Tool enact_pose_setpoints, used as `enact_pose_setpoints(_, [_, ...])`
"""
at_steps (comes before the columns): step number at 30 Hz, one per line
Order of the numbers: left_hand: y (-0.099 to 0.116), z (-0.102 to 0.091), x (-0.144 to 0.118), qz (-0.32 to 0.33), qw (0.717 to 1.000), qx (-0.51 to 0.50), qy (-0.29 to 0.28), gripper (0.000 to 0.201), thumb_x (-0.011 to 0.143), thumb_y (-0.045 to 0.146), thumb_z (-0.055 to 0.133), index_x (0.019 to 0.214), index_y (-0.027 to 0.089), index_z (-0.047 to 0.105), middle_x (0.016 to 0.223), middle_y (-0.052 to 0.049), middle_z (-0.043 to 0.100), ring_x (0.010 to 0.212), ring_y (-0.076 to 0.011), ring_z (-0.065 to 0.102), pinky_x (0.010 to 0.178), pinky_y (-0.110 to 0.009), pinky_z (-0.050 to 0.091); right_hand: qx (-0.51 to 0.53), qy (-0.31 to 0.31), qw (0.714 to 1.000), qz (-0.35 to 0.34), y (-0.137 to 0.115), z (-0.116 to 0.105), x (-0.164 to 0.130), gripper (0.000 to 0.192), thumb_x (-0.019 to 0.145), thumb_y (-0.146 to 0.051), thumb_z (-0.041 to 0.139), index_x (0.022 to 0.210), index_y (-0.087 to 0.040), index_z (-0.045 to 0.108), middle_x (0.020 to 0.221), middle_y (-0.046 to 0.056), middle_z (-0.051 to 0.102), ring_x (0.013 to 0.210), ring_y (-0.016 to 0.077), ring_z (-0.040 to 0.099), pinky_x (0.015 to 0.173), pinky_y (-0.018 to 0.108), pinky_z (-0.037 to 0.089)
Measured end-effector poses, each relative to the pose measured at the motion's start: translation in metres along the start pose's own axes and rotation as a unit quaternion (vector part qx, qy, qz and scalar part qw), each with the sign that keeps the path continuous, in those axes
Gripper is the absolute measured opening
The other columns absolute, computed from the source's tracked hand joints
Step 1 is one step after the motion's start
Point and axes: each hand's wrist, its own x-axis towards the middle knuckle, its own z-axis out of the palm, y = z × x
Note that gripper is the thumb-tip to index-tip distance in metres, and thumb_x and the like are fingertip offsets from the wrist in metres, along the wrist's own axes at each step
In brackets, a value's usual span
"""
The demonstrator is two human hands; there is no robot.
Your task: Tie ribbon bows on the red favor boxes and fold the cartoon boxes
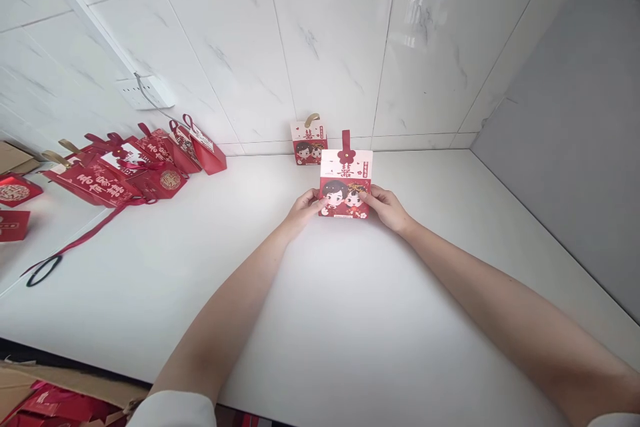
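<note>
Both hands, left hand [303,207] & right hand [384,205], pinch the red gift box [345,188] by its sides; squeezing too hard could dent it.

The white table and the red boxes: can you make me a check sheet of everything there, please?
Surface: white table, set into a corner of tiled wall.
Job's things: red and white gift box with a cartoon couple, upright, held from both sides.
Clutter: smaller matching box against the wall; pile of red gift bags at left; loose red ribbon; cardboard below the table edge.
Grippers: left hand and right hand each grip a side of the gift box.
Cables: one plugged into the wall socket.
Surroundings: grey wall at right.
</note>
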Motion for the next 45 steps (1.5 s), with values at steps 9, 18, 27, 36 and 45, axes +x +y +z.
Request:
enact_pose_setpoints(9, [0.003, 0.002, 0.000, -0.011, 0.999, -0.032, -0.018, 0.038, 0.078, 0.050, 0.068, 0.101, 0.019, 0.066, 0.107, -0.003, 0.068, 0.108, -0.0209, 0.060, 0.098, -0.032, 0.042, 0.027, 0.003, 0.999, 0.026, -0.006, 0.001, 0.001, 0.041, 0.078, -0.062, 0.063, 0.072, -0.022, 0.062, 0.101, 0.004, 0.069, 0.097, 0.0230, 0.061, 0.090, 0.035, 0.046])
enact_pose_setpoints(18, [-0.004, -0.003, 0.004, 0.000, 1.000, -0.014, -0.004, 0.034, 0.079, 0.048, 0.068, 0.095, 0.018, 0.062, 0.104, -0.003, 0.067, 0.099, -0.0179, 0.061, 0.091, -0.031, 0.044, -0.039, 0.028, 0.999, -0.015, -0.004, 0.000, 0.000, 0.041, 0.078, -0.059, 0.066, 0.064, -0.023, 0.052, 0.088, 0.003, 0.067, 0.086, 0.0218, 0.061, 0.080, 0.035, 0.049])
enact_pose_setpoints(27, [-0.011, 0.001, 0.008, 0.076, 0.976, 0.105, 0.177, 0.052, 0.064, 0.035, 0.081, 0.106, 0.023, 0.055, 0.116, -0.007, 0.059, 0.099, -0.0198, 0.057, 0.087, -0.034, 0.045, -0.196, 0.000, 0.970, -0.142, -0.014, 0.003, -0.007, 0.030, 0.088, -0.055, 0.054, 0.084, -0.026, 0.060, 0.107, 0.008, 0.061, 0.096, 0.0239, 0.059, 0.084, 0.039, 0.050])
enact_pose_setpoints(36, [-0.001, 0.018, -0.009, 0.095, 0.904, 0.403, 0.107, 0.121, 0.056, 0.057, 0.082, 0.151, 0.016, 0.020, 0.151, -0.021, 0.032, 0.138, -0.0413, 0.029, 0.114, -0.053, 0.012, -0.297, -0.014, 0.939, -0.170, -0.013, 0.003, -0.012, 0.036, 0.090, -0.048, 0.053, 0.118, -0.026, 0.055, 0.118, 0.010, 0.063, 0.106, 0.0285, 0.060, 0.092, 0.044, 0.047])
enact_pose_setpoints(45, [-0.003, 0.015, -0.009, 0.071, 0.947, 0.296, 0.101, 0.113, 0.063, 0.056, 0.077, 0.153, 0.020, 0.020, 0.147, -0.016, 0.041, 0.135, -0.0366, 0.037, 0.110, -0.046, 0.030, -0.361, -0.039, 0.894, -0.263, -0.021, 0.008, -0.015, 0.066, 0.091, -0.045, 0.053, 0.148, -0.028, 0.026, 0.147, 0.011, 0.045, 0.129, 0.0292, 0.050, 0.103, 0.047, 0.039])
